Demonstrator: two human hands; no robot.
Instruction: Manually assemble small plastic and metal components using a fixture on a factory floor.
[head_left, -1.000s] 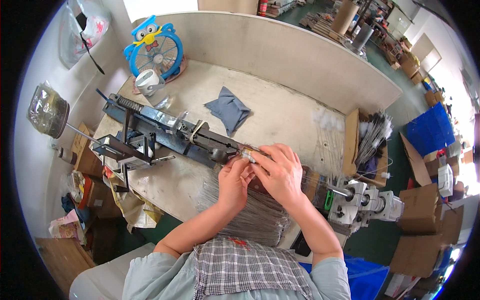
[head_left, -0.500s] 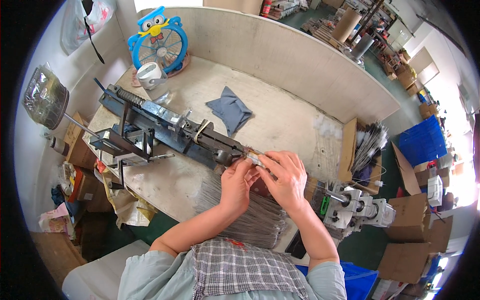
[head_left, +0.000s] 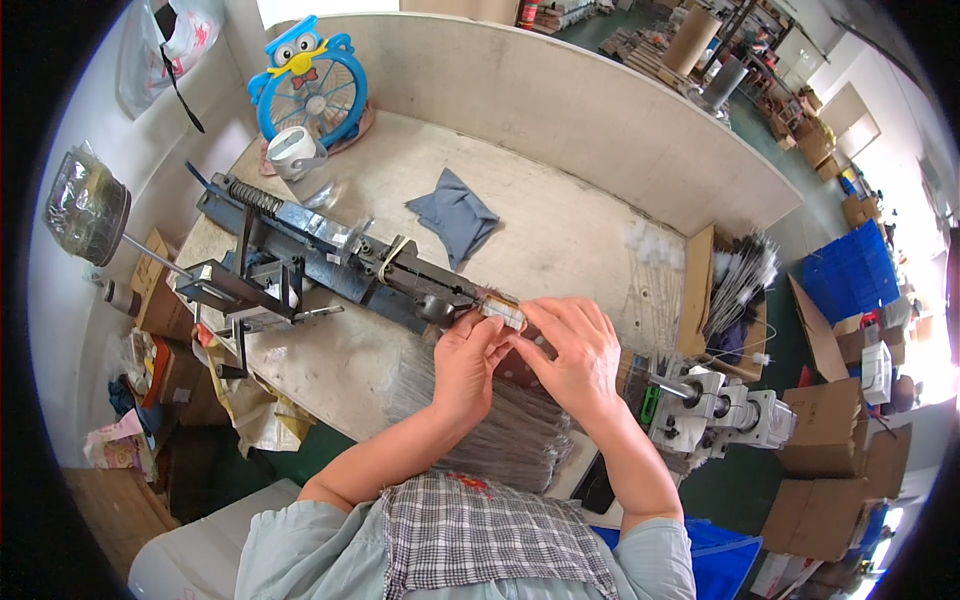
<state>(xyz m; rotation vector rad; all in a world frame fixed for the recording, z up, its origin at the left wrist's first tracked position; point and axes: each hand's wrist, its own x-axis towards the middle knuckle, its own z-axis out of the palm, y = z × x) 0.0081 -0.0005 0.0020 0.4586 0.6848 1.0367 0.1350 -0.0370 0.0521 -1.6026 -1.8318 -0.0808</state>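
Note:
My left hand is closed in a pinch at the right end of a long dark metal bench machine. Opposite it, my right hand has thumb and fingers drawn together. What the fingertips hold is too small to make out. Just above them, at the machine's end, sits a small whitish clear piece; whether it is held or fixed there I cannot tell. A round black knob is beside my left fingers. Under both hands lies a thick bundle of thin grey wires.
A grey cloth and a blue cartoon fan are farther back on the table. At right stand a carton of wire pieces and a grey-white motorised device. A low panel borders the far side.
My hands have parted slightly, the right shifting a little right and the left a little down-left. More of the whitish piece shows between them. The whole view has shifted slightly.

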